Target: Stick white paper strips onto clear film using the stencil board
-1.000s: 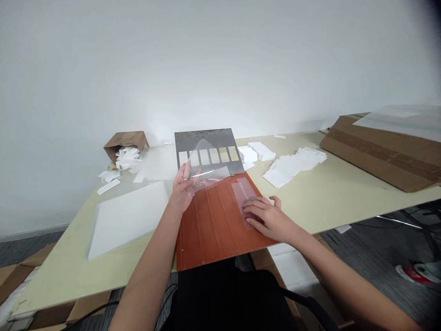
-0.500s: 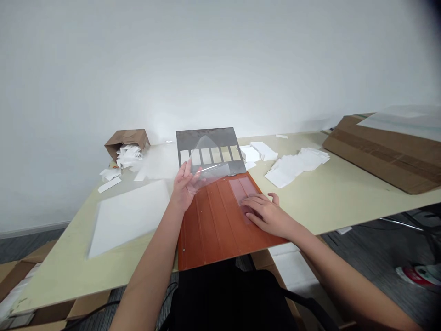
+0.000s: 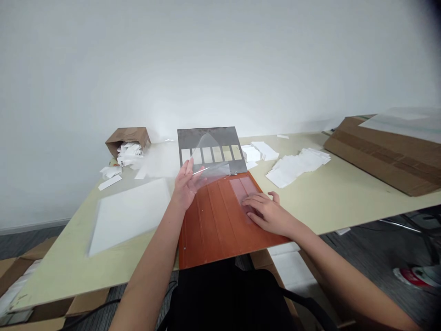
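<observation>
Pale wall (image 3: 220,69) and cream table (image 3: 334,197) form the work area. An orange-brown folder (image 3: 212,220) lies open at centre; a dark swatch board (image 3: 225,137) adjoins it at 12 o'clock. Left hand (image 3: 186,187), at the folder's 10 o'clock, is partly curled, holding clear film (image 3: 217,173) between thumb and fingers. Right hand (image 3: 267,209), at 3 o'clock, is loosely open, fingertips resting on a clear strip (image 3: 243,186) without evident grip. Progress appears partial: the strip lies flat; the film stands raised, not yet flat. Film edges are hard to trace. The right hand hides part of the strip. Whether film and strip connect cannot be told. The frame crops the carton (image 3: 372,149) at 2 o'clock.
</observation>
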### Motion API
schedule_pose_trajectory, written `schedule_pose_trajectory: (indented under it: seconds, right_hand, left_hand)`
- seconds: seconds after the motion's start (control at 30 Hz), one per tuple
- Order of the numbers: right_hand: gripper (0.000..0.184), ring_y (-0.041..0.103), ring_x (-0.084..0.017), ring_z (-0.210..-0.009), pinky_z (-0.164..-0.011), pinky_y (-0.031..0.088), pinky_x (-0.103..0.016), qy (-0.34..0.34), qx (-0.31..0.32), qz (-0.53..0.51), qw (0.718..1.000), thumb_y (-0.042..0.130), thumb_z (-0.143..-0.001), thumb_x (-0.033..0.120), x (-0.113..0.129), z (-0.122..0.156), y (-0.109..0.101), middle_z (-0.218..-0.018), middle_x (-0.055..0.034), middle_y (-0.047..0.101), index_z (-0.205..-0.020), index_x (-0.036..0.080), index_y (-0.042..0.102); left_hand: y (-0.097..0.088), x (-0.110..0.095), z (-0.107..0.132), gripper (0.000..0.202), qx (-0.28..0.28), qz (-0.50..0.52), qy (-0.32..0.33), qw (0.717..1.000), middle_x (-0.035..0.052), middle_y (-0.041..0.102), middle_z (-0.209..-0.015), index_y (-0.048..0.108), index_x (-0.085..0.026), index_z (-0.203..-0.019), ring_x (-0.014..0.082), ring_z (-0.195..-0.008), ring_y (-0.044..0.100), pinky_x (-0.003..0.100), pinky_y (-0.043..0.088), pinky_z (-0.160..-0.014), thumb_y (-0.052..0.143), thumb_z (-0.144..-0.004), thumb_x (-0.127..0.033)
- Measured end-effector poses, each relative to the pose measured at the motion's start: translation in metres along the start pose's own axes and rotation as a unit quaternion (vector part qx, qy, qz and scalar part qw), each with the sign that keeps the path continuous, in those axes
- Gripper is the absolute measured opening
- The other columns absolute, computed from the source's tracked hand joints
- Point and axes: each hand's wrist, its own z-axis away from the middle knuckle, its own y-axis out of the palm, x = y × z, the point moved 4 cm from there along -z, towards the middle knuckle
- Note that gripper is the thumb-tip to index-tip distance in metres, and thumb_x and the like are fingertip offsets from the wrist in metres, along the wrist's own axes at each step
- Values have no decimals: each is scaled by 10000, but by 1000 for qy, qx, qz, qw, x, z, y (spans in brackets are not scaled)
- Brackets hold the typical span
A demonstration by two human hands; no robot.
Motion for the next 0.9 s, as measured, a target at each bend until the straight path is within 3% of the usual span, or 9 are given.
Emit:
schedule_pose_trajectory:
  seconds: [0.4, 0.63, 0.77, 0.9]
  right_hand:
    - [364, 573, -294, -1185, -955, 331, -524, -9, 6, -3, 1000, 431, -870, 161, -1, 0, -1, -1291, -124, 639, -1189, 247, 584]
    - [275, 593, -285, -1161, -924, 340, -477, -24, -13, -11, 1000, 440, -926, 212, 7, -5, -10, -1285, -97, 649, -1135, 254, 613]
    - [241, 584, -264, -1182, -942, 308, -450, -62, -65, -9, 996, 453, -977, 277, 28, -29, -23, -1280, -95, 658, -1149, 234, 617]
    - [285, 548, -245, -1200, -924, 301, -424, -143, -123, 59, 980, 431, -1001, 253, 62, -72, -31, -1331, -79, 634, -1235, 233, 593]
  left_hand:
    - [-2, 1, 0, 736, -3, 15, -1, 1000, -14, 85, -1677, 300, -336, -1529, 301, -1406, 440, 408, 582, -983, 629, -883, -207]
    - [-1, 2, 0, 646, -24, 47, -13, 998, -3, 205, -1656, 367, -340, -1499, 299, -1393, 459, 452, 556, -1019, 613, -908, -249]
    - [5, 0, 1, 492, -2, 45, -21, 999, -26, 182, -1661, 461, -309, -1433, 324, -1385, 463, 487, 552, -1004, 531, -948, -268]
    - [9, 0, 3, 525, 16, 32, -42, 998, -76, 138, -1667, 446, -334, -1439, 302, -1396, 448, 444, 571, -957, 512, -933, -212]
